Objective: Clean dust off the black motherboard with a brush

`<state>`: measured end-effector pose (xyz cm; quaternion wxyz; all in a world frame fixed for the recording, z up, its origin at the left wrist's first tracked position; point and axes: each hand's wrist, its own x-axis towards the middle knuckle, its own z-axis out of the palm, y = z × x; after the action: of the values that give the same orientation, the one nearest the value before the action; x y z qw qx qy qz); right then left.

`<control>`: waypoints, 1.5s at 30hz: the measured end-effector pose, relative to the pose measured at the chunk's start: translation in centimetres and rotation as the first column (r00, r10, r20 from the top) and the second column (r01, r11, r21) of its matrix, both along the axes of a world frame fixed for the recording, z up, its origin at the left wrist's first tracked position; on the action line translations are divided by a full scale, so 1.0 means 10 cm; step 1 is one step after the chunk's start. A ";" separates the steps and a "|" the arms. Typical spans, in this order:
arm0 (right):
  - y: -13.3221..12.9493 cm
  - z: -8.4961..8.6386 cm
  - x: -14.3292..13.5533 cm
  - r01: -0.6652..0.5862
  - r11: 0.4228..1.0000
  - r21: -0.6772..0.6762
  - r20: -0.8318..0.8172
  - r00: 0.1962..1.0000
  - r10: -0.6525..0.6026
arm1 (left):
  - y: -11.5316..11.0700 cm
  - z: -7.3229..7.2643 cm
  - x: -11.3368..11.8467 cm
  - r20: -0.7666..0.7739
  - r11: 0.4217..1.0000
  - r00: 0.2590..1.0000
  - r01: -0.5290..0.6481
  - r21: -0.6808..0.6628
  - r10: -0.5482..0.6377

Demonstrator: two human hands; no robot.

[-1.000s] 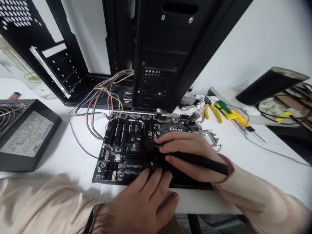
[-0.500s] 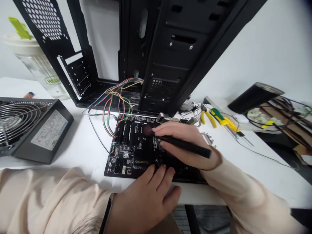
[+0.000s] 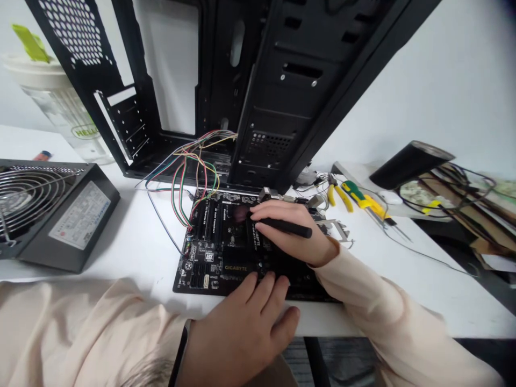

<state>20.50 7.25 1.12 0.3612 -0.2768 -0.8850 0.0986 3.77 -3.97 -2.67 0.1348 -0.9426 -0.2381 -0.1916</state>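
A black motherboard (image 3: 220, 252) marked GIGABYTE lies flat on the white table. My right hand (image 3: 300, 247) pinches a brush (image 3: 284, 227) by its black handle, with the soft dark reddish bristles over the middle of the board. Whether the bristle tips touch the surface is hard to tell. At the board's near edge rests my left hand (image 3: 237, 330), palm down and fingers stretched out, holding nothing. Thin coloured wires (image 3: 174, 188) run from the case to the board's left side. My right hand covers part of the board's right side.
An open black computer case (image 3: 278, 102) stands directly behind the board. To the left sits a power supply (image 3: 80, 220) with a fan grille, and behind it a lidded cup (image 3: 68, 113). Pliers (image 3: 339, 194), a green-yellow tool (image 3: 355, 192) and a black cylinder (image 3: 411, 164) lie to the right.
My right hand has shifted slightly left, and the brush handle has swung so its rear end points less toward me. My left hand stays in place on the board's edge.
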 end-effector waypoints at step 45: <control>0.01 0.09 0.21 0.182 0.945 0.272 0.208 0.948 -0.243 | 0.00 0.02 -0.01 -0.058 0.999 0.998 0.012 -0.037 -0.014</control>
<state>22.65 7.39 2.03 0.2929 -0.3334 -0.8919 -0.0871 3.71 -3.99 -2.45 0.1229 -0.9516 -0.2315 -0.1606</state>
